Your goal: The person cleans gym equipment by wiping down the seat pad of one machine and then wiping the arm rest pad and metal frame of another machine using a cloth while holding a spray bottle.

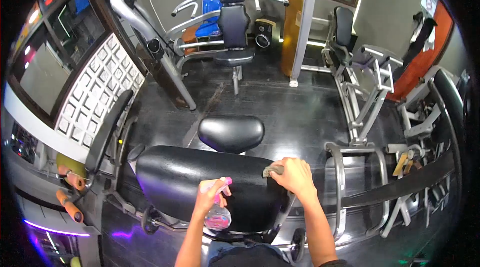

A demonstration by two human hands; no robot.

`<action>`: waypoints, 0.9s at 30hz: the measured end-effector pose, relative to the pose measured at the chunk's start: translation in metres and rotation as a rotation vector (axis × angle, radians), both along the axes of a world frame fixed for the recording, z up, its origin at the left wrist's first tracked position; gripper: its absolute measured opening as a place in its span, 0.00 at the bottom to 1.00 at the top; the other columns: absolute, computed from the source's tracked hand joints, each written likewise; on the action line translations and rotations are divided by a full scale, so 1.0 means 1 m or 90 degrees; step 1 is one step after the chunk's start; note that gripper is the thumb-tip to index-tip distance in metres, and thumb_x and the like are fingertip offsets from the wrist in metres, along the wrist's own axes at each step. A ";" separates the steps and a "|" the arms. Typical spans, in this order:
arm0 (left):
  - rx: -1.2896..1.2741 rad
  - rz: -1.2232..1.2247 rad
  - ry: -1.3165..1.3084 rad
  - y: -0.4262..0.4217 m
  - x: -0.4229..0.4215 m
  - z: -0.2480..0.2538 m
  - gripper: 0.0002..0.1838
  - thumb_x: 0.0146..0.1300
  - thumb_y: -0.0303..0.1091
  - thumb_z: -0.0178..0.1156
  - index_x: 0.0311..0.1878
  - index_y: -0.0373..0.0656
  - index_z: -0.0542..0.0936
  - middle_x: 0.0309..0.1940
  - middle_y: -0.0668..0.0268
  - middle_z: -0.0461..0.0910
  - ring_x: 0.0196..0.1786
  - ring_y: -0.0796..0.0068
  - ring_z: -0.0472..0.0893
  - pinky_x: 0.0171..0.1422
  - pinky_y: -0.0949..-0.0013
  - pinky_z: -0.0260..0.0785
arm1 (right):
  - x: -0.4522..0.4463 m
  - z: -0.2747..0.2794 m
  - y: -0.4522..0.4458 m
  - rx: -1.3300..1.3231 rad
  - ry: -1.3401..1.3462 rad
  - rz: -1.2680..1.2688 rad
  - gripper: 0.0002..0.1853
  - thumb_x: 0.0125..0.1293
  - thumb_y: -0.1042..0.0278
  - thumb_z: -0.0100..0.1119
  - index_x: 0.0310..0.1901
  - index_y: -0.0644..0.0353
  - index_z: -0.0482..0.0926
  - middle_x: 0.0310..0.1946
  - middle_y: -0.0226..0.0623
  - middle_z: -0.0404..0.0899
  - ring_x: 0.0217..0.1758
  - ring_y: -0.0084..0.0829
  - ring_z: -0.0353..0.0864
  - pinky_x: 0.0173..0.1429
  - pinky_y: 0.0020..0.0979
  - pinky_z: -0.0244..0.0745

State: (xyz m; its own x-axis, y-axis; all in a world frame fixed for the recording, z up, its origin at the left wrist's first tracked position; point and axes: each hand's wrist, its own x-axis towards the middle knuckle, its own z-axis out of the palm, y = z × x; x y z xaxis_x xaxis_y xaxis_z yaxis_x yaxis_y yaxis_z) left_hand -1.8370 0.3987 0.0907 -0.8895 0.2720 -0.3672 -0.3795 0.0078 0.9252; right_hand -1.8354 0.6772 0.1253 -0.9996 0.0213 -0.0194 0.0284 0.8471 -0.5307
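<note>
My left hand (pixel 212 196) is closed around the neck of a clear spray bottle (pixel 218 218) with a pink trigger head. The bottle is upright in front of a wide black padded backrest (pixel 195 169). My right hand (pixel 295 174) grips a bunched greenish-grey cloth (pixel 272 170) at the backrest's upper right corner. The cloth appears to touch the pad there; most of it is hidden in my fingers. Beyond the backrest sits a smaller black padded seat (pixel 231 133).
A shoulder press machine (pixel 233 27) stands ahead, with a blue chair (pixel 209 22) and a speaker (pixel 263 33) behind it. A brown punching bag (pixel 294 22) hangs beside a post. More machines line the right. A padded bench (pixel 109 129) and an orange roller (pixel 69 206) are at left.
</note>
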 end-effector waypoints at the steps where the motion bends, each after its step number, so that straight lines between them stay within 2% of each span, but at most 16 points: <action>1: -0.019 0.008 0.002 0.001 0.002 0.004 0.24 0.70 0.48 0.57 0.30 0.33 0.82 0.24 0.57 0.82 0.15 0.71 0.78 0.21 0.71 0.70 | -0.008 0.004 -0.010 0.008 0.015 0.008 0.10 0.53 0.60 0.69 0.38 0.47 0.89 0.32 0.43 0.86 0.36 0.48 0.86 0.44 0.44 0.81; 4: -0.051 0.020 0.019 0.007 0.006 0.010 0.25 0.70 0.49 0.56 0.32 0.33 0.82 0.25 0.58 0.82 0.16 0.71 0.79 0.21 0.71 0.71 | -0.040 -0.014 -0.035 -0.004 0.040 0.080 0.10 0.53 0.61 0.68 0.38 0.47 0.89 0.33 0.43 0.86 0.37 0.47 0.86 0.45 0.44 0.81; 7: -0.005 -0.002 -0.021 0.014 0.008 0.014 0.26 0.72 0.50 0.54 0.32 0.33 0.81 0.26 0.58 0.81 0.16 0.72 0.79 0.22 0.72 0.71 | -0.057 -0.021 -0.041 0.010 0.008 0.124 0.09 0.54 0.60 0.67 0.38 0.45 0.89 0.34 0.43 0.86 0.39 0.47 0.86 0.47 0.43 0.82; 11: 0.006 -0.081 -0.036 0.032 0.004 0.020 0.27 0.73 0.52 0.52 0.33 0.34 0.80 0.26 0.60 0.81 0.17 0.72 0.80 0.23 0.72 0.71 | -0.047 -0.010 -0.012 -0.025 -0.063 0.136 0.12 0.54 0.59 0.69 0.41 0.41 0.89 0.35 0.43 0.87 0.41 0.46 0.86 0.49 0.43 0.81; 14: 0.024 -0.090 -0.059 0.041 0.001 0.012 0.27 0.73 0.53 0.52 0.33 0.35 0.80 0.26 0.60 0.81 0.17 0.72 0.80 0.23 0.73 0.71 | -0.031 0.001 0.016 -0.026 -0.130 0.099 0.13 0.53 0.57 0.70 0.43 0.41 0.89 0.35 0.43 0.87 0.41 0.46 0.86 0.49 0.44 0.81; 18: -0.023 -0.100 -0.044 0.045 0.002 0.011 0.23 0.74 0.46 0.53 0.31 0.34 0.81 0.25 0.61 0.81 0.16 0.74 0.79 0.23 0.72 0.71 | -0.026 0.005 0.033 -0.046 -0.151 0.041 0.13 0.55 0.56 0.69 0.42 0.45 0.89 0.34 0.45 0.87 0.40 0.47 0.86 0.51 0.41 0.80; 19: -0.020 -0.094 -0.056 0.046 0.002 0.015 0.21 0.73 0.42 0.55 0.30 0.33 0.81 0.24 0.61 0.81 0.15 0.75 0.77 0.24 0.72 0.71 | -0.031 -0.008 0.034 -0.061 -0.158 0.038 0.13 0.55 0.55 0.70 0.43 0.43 0.89 0.35 0.45 0.86 0.41 0.46 0.86 0.50 0.43 0.80; 24: -0.057 -0.076 -0.043 0.049 0.007 0.023 0.20 0.71 0.40 0.57 0.29 0.32 0.81 0.23 0.61 0.81 0.15 0.76 0.76 0.23 0.72 0.71 | -0.063 -0.033 0.015 -0.016 -0.160 0.028 0.13 0.56 0.55 0.69 0.42 0.44 0.89 0.38 0.46 0.87 0.45 0.46 0.86 0.53 0.42 0.80; 27: -0.060 -0.064 -0.062 0.048 0.007 0.021 0.21 0.71 0.41 0.57 0.29 0.32 0.81 0.22 0.61 0.81 0.15 0.76 0.76 0.23 0.72 0.71 | -0.074 -0.051 0.013 -0.022 -0.172 0.022 0.16 0.56 0.54 0.70 0.44 0.50 0.88 0.39 0.46 0.87 0.46 0.47 0.86 0.55 0.42 0.79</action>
